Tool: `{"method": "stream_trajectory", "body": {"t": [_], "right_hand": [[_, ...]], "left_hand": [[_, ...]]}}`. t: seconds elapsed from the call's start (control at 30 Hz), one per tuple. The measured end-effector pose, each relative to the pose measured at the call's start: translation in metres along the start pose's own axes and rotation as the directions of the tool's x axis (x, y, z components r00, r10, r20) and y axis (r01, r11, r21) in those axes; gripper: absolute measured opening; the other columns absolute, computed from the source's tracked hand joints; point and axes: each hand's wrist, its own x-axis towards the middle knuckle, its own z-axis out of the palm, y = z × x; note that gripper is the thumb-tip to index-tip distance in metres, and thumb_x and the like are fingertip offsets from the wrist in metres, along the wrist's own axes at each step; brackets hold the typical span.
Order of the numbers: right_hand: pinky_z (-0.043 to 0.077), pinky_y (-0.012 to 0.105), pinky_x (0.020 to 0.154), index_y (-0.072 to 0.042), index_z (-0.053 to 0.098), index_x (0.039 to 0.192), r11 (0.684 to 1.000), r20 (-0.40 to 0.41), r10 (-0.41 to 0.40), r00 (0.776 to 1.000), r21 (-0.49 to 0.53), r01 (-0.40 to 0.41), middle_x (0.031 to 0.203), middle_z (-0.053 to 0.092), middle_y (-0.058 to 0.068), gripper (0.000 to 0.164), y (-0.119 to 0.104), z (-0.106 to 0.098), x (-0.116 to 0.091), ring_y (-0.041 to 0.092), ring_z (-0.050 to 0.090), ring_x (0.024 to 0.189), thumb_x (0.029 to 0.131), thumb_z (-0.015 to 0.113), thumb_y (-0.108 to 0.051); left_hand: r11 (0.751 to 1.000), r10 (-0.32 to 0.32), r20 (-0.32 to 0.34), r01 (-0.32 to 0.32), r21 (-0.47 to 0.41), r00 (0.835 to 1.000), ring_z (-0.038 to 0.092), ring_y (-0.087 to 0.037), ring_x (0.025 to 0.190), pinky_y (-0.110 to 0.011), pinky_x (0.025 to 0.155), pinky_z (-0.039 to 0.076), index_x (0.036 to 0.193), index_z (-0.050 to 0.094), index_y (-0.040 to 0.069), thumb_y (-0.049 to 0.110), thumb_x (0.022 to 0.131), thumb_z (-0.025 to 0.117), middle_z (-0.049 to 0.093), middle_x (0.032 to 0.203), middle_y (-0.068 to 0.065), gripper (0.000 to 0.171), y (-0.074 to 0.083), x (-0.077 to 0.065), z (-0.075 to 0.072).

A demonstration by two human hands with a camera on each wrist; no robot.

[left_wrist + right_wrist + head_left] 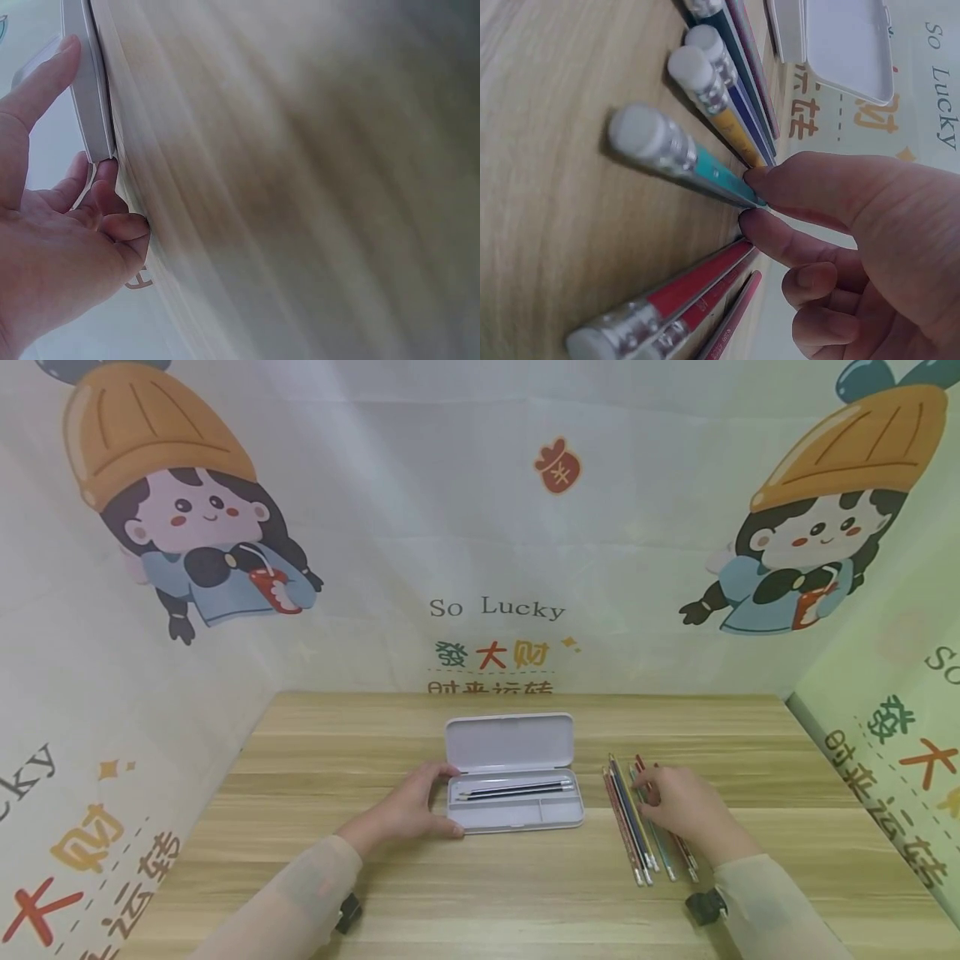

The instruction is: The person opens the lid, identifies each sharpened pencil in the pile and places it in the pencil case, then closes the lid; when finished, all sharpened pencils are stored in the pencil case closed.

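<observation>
A white pencil case (491,818) lies with its lid raised in the head view. At least two dark pencils (513,792) lie in its long back compartment. My left hand (405,808) holds the case's left end, thumb at the near corner and fingers farther back; the left wrist view shows the thumb on the case side (90,97). To the right of the case, my right hand (686,806) bends over loose pencils. Its thumb and index finger pinch a teal pencil (716,171), whose eraser end points away from the hand.
Several pencils, among them a yellow pencil (735,135), lie left of the teal one. Red pencils (679,289) lie on its other side. All are on a wood-grain table (337,735), with a printed cloth (375,527) hanging behind and at the sides.
</observation>
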Motion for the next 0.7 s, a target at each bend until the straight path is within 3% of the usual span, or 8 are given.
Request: {"method": "stream_trajectory", "body": {"t": [0.37,0.6,0.7], "right_hand": [[0.049,0.028,0.052,-0.002,0.073,0.111,0.997,0.010,0.039,0.999,0.064,-0.039,0.077,0.070,0.004,0.031,-0.0006,-0.0006,-0.0016,0.013,0.060,0.064,0.081,0.079,-0.009],[0.057,0.040,0.065,-0.001,0.073,0.115,0.997,-0.009,0.058,0.998,0.055,-0.057,0.083,0.073,0.006,0.039,-0.0005,-0.0035,-0.0029,0.019,0.067,0.075,0.077,0.079,-0.011],[0.057,0.040,0.064,-0.002,0.074,0.115,0.997,-0.009,0.062,0.998,0.044,-0.062,0.084,0.073,0.006,0.041,-0.0006,-0.0047,-0.0036,0.019,0.067,0.075,0.076,0.079,-0.012]], "left_hand": [[1.000,0.002,0.003,-0.002,-0.009,1.000,0.048,-0.038,0.139,-0.057,0.124,0.032,0.139,0.054,0.006,0.022,0.064,0.098,0.056,0.143,-0.017,0.088,0.0002,-0.0002,-0.0001],[1.000,0.003,0.002,-0.003,-0.001,1.000,0.047,-0.038,0.139,-0.057,0.123,0.033,0.138,0.055,0.008,0.024,0.064,0.098,0.055,0.143,-0.017,0.088,-0.0015,0.0000,0.0002],[1.000,0.000,0.002,0.000,0.001,1.000,0.047,-0.038,0.140,-0.057,0.123,0.033,0.138,0.055,0.008,0.024,0.064,0.098,0.055,0.143,-0.016,0.087,-0.0014,-0.0002,0.0001]]}}
